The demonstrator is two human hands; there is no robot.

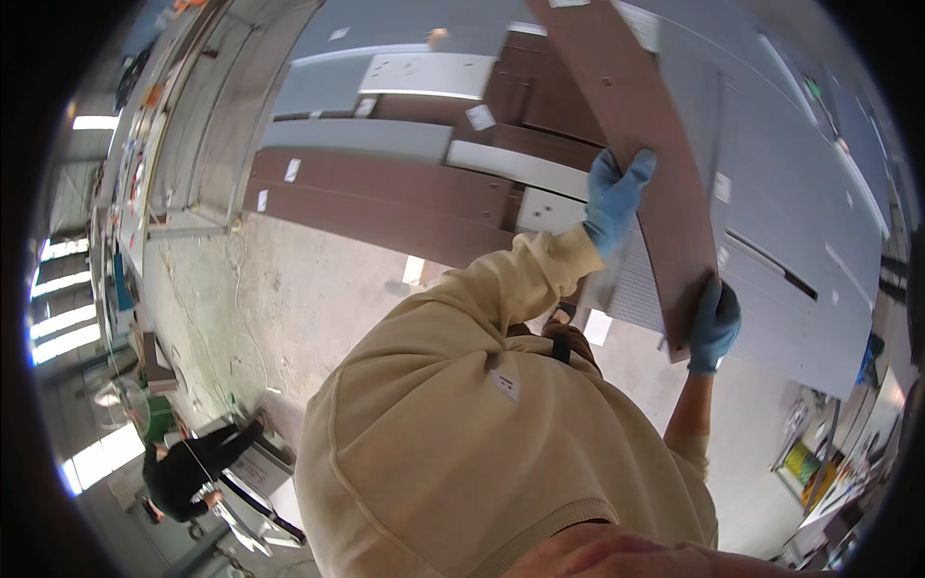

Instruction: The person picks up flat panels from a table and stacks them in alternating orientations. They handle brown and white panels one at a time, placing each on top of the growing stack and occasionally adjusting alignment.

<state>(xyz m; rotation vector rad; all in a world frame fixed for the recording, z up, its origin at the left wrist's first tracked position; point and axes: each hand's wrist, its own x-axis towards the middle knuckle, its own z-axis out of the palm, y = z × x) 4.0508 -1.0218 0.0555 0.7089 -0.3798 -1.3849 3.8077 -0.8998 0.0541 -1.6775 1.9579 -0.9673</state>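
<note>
A long brown board point(673, 207) slants across the work area from the far edge down toward my body, with small holes near its ends. My left hand point(615, 200), in a blue glove, closes on its left edge partway along, the thumb lying over the upper face. Close to the board's near end, my right hand point(716, 328), also gloved in blue, wraps around the right edge; some of its fingers are hidden. Beneath and behind the board lie other flat panels, among them a wide brown panel point(385, 197) on the left and a large grey panel point(780, 279) on the right.
White panels point(434, 75) and a narrow grey panel point(366, 138) lie among the brown ones, several bearing paper labels. A metal-framed table point(188, 231) stands to the left. At lower left a person in dark clothes point(183, 477) bends near a box. A yellow-green spool point(802, 462) sits at lower right.
</note>
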